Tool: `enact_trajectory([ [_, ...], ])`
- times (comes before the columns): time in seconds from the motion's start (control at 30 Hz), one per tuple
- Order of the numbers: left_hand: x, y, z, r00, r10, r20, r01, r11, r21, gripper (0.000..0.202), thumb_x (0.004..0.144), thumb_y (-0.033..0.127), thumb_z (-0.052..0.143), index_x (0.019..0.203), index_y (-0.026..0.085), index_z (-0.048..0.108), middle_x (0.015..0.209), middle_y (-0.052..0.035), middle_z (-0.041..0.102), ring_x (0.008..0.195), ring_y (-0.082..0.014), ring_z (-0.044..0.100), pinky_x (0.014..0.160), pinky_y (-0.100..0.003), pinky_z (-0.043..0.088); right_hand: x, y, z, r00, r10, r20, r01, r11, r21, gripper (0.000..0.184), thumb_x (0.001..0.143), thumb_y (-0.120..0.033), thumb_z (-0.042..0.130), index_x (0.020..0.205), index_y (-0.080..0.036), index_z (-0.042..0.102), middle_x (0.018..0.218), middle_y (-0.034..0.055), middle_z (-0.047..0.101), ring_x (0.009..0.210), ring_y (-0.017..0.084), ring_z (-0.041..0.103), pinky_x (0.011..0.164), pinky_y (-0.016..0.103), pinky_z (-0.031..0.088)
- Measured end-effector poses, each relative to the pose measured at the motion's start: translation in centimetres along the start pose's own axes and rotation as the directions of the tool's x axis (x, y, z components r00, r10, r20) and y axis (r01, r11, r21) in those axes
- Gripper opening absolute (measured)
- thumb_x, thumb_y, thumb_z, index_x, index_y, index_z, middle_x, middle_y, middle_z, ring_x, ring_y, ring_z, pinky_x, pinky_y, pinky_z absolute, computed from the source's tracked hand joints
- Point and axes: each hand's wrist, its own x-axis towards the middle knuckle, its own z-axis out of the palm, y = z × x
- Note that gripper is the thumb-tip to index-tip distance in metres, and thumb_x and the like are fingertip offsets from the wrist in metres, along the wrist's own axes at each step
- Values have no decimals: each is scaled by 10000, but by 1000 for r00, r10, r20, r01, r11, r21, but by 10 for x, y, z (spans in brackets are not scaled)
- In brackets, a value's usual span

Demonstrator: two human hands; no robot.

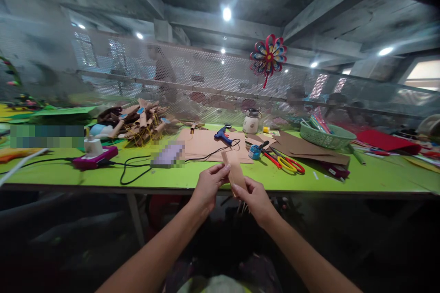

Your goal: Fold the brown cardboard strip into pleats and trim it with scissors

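Observation:
A narrow folded piece of brown cardboard (235, 169) is held between both hands at the table's front edge. My left hand (210, 186) pinches its left side near the middle. Lower on the right side, my right hand (255, 197) grips it with the thumb on its face. Behind the piece, a blue hot glue gun (223, 135) rests on flat brown cardboard sheets (199, 144). To the right stand a small blue paint jar (255, 151) and scissors with yellow and red handles (288, 165).
A purple power strip (96, 157) with black cords lies at the left, near a pile of cardboard rolls (144, 123). A white jug (251, 122), a green basket (326, 135) and brown sheets (305, 146) occupy the back right. A mesh partition (206, 73) rises behind the green table (206, 183).

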Motion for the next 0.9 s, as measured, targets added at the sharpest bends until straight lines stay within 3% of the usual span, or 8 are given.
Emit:
enact_trajectory([
  [0.2,-2,-4,1,999,-32,-26,32,999,-19,312,567,321,829,739,103,688,762,-56,681,669,-134,617,625,-228,482,-9,2,1,992,56,112,-77,979,191,352,800,-436,632,954,-122,598,748,42,634,627,144,577,575,256,442],
  [0.37,-3,1,-1,998,-22,62,22,1000,0,346,610,306,809,871,119,679,833,-57,682,698,-145,627,626,-239,488,-15,4,1,997,20,80,-32,988,153,339,804,-448,631,909,-128,598,723,32,637,568,115,550,544,235,420],
  [0.5,-3,10,0,997,5,78,-5,1000,-1,420,553,258,839,905,121,656,818,-44,677,700,-142,628,643,-239,505,-19,4,-2,997,16,74,-24,994,107,353,814,-475,612,905,-135,590,704,22,623,563,111,533,538,230,408],
  [0.73,-5,13,-1,997,19,80,-18,1000,-11,348,535,242,847,750,134,595,724,-4,646,651,-118,611,603,-216,500,-23,6,-10,990,6,143,-22,993,114,338,829,-475,595,869,-141,562,679,7,582,545,96,499,527,222,391],
  [0.9,-1,18,-6,993,-18,120,10,998,66,434,524,277,850,879,134,647,814,-46,674,691,-160,636,614,-264,523,-25,5,-15,974,35,223,-68,988,140,342,839,-470,588,916,-137,573,676,0,570,542,87,480,533,218,382],
])
